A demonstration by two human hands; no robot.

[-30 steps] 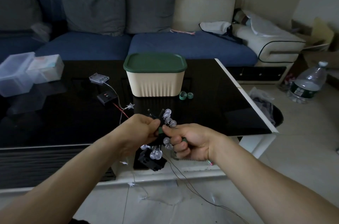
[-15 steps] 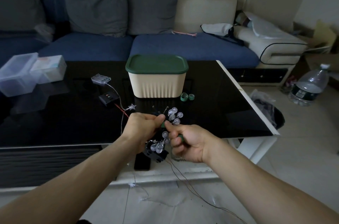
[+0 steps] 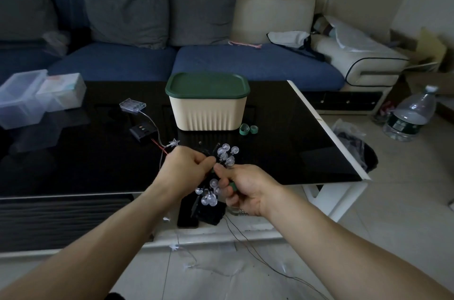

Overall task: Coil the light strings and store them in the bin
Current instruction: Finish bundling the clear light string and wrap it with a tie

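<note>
My left hand (image 3: pixel 186 169) and my right hand (image 3: pixel 242 188) meet over the near edge of the black table (image 3: pixel 294 152), both gripping a coiled bundle of round-bulb string lights (image 3: pixel 226 154). More bulbs (image 3: pixel 208 197) hang below the hands, with a black battery box (image 3: pixel 208 213) dangling under them. A green strap shows between my right fingers. The cream bin (image 3: pixel 207 113) with its green lid on stands behind, at the table's middle. A second string with a star light (image 3: pixel 174 143) and a clear battery case (image 3: pixel 132 105) lies left of the bin.
Two green strap rolls (image 3: pixel 248 129) lie right of the bin. A small black box (image 3: pixel 143 129) sits near the clear case. Clear plastic containers (image 3: pixel 36 98) stand at the table's far left. Thin wire (image 3: pixel 258 255) trails on the floor. A water bottle (image 3: pixel 410 115) stands at right.
Both hands have lifted the bundle slightly up and toward the table; the bulbs above the hands have spread a little. The grip is unchanged.
</note>
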